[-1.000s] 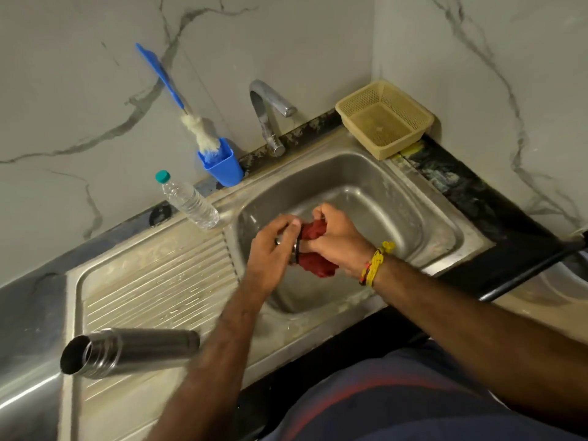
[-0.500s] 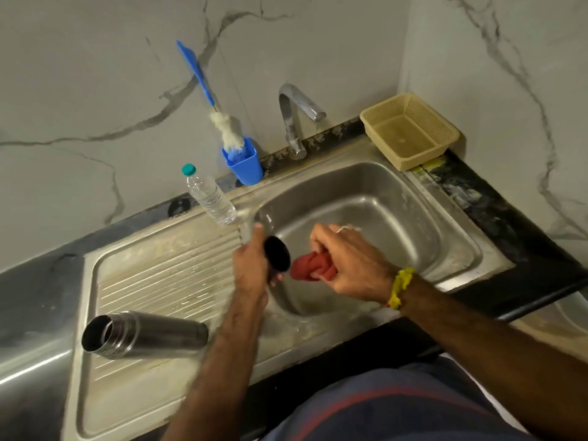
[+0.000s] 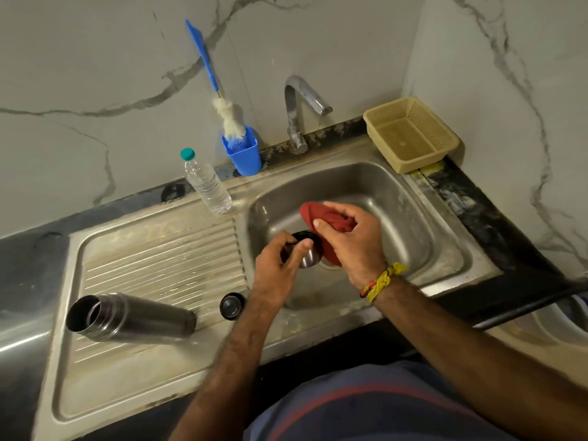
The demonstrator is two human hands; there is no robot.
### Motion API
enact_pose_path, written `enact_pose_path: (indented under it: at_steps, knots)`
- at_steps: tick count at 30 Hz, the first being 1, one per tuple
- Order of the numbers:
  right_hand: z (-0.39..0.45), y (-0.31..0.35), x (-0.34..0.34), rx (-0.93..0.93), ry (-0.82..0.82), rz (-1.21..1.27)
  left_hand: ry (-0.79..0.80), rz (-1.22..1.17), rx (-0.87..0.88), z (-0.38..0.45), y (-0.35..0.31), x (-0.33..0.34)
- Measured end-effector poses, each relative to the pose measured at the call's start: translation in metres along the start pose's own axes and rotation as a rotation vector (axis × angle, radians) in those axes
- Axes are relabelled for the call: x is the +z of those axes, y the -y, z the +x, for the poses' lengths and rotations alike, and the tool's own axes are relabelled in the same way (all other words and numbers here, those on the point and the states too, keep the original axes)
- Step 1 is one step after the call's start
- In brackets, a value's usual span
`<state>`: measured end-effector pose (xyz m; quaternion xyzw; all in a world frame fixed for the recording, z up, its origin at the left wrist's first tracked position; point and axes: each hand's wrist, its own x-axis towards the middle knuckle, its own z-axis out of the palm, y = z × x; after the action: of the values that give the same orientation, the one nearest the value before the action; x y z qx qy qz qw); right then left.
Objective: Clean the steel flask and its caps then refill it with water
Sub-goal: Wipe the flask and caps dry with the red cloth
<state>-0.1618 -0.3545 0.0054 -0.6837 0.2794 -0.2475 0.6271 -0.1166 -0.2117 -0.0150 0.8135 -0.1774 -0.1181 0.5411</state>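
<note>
Steel cap (image 3: pixel 307 256) half hidden between hands, red cloth (image 3: pixel 327 222) over it.

Flask (image 3: pixel 133 318) on drainboard (image 3: pixel 152 249), left of basin (image 3: pixel 397 202)

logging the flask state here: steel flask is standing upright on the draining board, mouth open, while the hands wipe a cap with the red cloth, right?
Not quite. The head view shows the steel flask lying on its side on the draining board, not upright. The rest holds: its mouth is open, and the left hand holds a cap against the red cloth in the right hand.
</note>
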Motion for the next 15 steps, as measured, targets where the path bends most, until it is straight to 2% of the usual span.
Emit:
enact_pose_path:
  at_steps: [2, 4, 6, 9, 13, 15]
  knots:
    - [-0.01, -0.001, 0.003, -0.119, -0.018, -0.053, 0.013, -0.052, -0.047, 0.001, -0.006, -0.002]
    - [-0.031, -0.008, 0.005, -0.304, 0.034, -0.152, -0.11, -0.302, -0.173, 0.004, -0.013, -0.002]
    - [-0.042, -0.015, 0.005, -0.42, 0.079, -0.255, -0.178, -0.441, -0.271, 0.003, -0.017, 0.001]
    - [-0.016, -0.014, 0.006, -0.368, 0.02, -0.302, -0.166, -0.402, -0.299, 0.0, -0.018, 0.012]
    - [-0.017, -0.013, 0.0, -0.5, 0.204, -0.522, -0.277, -0.377, -0.297, 0.006, -0.017, 0.014]
    - [-0.016, -0.015, -0.005, -0.488, 0.193, -0.555, -0.26, -0.419, -0.358, -0.003, -0.02, 0.018]
